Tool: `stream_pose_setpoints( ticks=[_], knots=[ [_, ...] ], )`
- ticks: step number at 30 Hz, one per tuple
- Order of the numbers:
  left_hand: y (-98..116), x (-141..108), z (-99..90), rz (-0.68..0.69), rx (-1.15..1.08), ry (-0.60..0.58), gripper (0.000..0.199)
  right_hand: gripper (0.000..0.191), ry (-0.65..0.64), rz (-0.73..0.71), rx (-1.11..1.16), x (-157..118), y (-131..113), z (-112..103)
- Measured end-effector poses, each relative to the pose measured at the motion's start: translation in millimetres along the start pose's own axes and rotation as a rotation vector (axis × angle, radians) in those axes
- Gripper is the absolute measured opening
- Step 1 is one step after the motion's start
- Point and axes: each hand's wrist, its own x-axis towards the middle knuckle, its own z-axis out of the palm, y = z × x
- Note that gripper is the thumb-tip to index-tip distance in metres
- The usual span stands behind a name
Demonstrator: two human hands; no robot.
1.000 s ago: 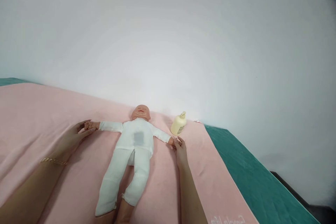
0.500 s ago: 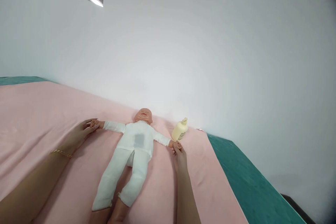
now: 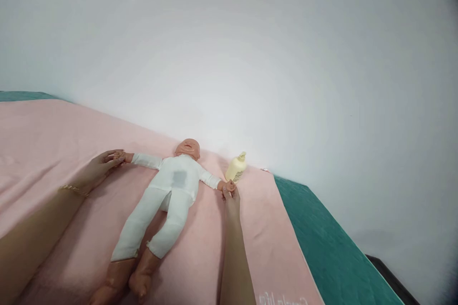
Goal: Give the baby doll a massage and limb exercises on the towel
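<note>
Running off the bottom edge, one foot of the bald plastic doll in white cloth clothes is cut off; lettering on the pale-yellow pump bottle is too small to read. The left hand pinches and partly hides one doll fist; the right hand pinches the other. On the soft pink sheet, the doll's torso lies at three o'clock from the left hand, ten o'clock from the right.

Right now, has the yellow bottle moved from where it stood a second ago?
No: against the far right corner of the pink cloth, the yellow bottle keeps its place; the camera's view shifted.
</note>
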Motion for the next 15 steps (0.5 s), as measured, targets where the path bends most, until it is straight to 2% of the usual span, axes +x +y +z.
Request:
stream_pose_setpoints(
  ticks=[6,15],
  knots=[
    [0,0,0.1,-0.034,-0.081,0.005,0.081,0.077,0.002,0.012,-0.026,1,1,-2],
    [16,-11,2.8,-0.019,0.026,-0.031,0.084,0.066,-0.005,-0.017,-0.078,1,1,-5]
  ],
)
